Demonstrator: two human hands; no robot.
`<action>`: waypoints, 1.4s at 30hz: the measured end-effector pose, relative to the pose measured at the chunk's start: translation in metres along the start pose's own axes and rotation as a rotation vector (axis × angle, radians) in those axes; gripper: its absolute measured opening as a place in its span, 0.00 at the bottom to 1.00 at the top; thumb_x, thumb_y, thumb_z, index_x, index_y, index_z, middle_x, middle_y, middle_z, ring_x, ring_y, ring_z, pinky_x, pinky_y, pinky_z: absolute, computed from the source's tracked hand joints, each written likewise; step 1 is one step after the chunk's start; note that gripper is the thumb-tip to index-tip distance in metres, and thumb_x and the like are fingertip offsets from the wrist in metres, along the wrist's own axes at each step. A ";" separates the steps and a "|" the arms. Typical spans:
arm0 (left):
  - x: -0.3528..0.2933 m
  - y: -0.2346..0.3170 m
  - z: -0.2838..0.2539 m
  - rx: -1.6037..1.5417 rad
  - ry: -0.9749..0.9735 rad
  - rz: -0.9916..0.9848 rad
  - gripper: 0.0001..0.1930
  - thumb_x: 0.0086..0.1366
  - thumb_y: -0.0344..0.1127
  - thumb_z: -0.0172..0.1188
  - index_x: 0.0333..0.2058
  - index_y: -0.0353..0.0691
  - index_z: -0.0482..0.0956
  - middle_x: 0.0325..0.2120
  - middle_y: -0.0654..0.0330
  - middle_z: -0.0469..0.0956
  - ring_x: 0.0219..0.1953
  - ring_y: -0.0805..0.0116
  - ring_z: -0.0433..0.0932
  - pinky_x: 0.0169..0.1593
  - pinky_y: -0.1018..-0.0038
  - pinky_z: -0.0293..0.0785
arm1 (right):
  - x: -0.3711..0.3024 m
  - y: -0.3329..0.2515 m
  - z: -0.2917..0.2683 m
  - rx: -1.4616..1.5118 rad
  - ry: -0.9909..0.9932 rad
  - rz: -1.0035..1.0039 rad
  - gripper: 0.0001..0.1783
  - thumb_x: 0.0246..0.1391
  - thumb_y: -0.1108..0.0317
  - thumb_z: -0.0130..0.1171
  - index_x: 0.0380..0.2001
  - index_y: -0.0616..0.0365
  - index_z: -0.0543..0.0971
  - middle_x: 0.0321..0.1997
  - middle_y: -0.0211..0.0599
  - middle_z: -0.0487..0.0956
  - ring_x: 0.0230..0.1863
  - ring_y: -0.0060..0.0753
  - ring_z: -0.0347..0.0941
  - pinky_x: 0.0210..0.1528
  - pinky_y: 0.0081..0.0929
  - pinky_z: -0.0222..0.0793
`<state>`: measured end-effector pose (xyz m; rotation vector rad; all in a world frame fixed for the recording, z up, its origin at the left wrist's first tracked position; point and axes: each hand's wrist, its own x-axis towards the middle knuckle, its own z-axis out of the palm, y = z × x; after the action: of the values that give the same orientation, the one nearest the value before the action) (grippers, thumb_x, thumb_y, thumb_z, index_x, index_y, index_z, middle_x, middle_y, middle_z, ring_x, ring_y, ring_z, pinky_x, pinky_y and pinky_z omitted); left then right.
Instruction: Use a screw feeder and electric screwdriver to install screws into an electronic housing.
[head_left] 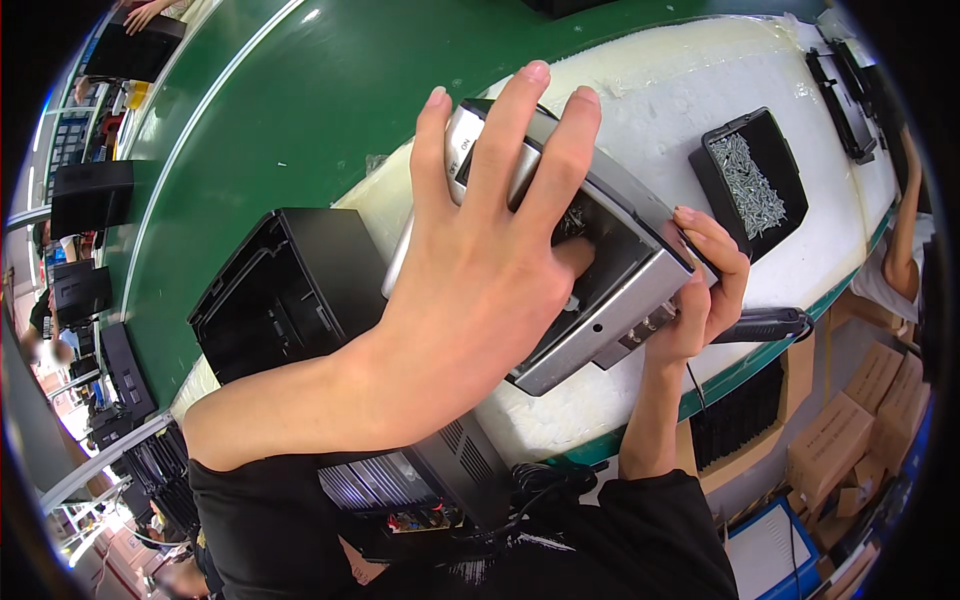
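A box-shaped device housing (632,312) of silver metal and black plastic sits tilted in front of me, its open side facing up. My left hand (490,250) lies across it with the fingers spread over the silver front panel (464,135), which carries a dark switch. The left thumb dips into the opening, so the panel's edge is between thumb and fingers. At the housing's right corner my right hand (708,285) is closed round the edge, thumb on the near side. Most of the inside is hidden by my left hand.
A black bin of loose screws (752,190) stands on the white padded worktop (650,85). Left of the housing is an open black plastic case (350,255). A black handheld power screwdriver (765,325), a finned black unit (465,465), cardboard boxes (830,440) and a co-worker's arm (905,230) surround me.
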<state>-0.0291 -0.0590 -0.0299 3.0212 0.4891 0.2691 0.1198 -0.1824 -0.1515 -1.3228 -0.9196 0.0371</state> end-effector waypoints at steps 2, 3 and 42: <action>0.001 0.001 0.001 0.006 0.000 -0.003 0.04 0.46 0.26 0.65 0.23 0.41 0.83 0.64 0.49 0.53 0.68 0.42 0.48 0.64 0.40 0.50 | 0.000 0.000 0.000 0.002 -0.003 -0.011 0.16 0.51 0.69 0.43 0.39 0.70 0.72 0.47 0.61 0.77 0.52 0.48 0.74 0.62 0.44 0.63; 0.001 0.002 0.001 0.013 0.000 -0.006 0.02 0.47 0.26 0.65 0.22 0.41 0.83 0.64 0.49 0.53 0.68 0.42 0.49 0.64 0.40 0.50 | 0.000 0.000 0.000 -0.005 0.001 -0.002 0.16 0.51 0.70 0.43 0.39 0.70 0.72 0.47 0.61 0.77 0.52 0.48 0.74 0.62 0.44 0.63; 0.001 -0.021 0.006 -0.117 0.065 0.055 0.22 0.35 0.22 0.64 0.34 0.46 0.82 0.60 0.58 0.62 0.64 0.53 0.59 0.60 0.55 0.58 | 0.000 0.002 0.002 -0.010 0.001 0.025 0.15 0.53 0.70 0.43 0.39 0.70 0.71 0.47 0.61 0.77 0.51 0.47 0.74 0.61 0.43 0.64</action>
<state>-0.0335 -0.0390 -0.0373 2.9230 0.3814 0.3855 0.1196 -0.1805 -0.1528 -1.3438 -0.9039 0.0512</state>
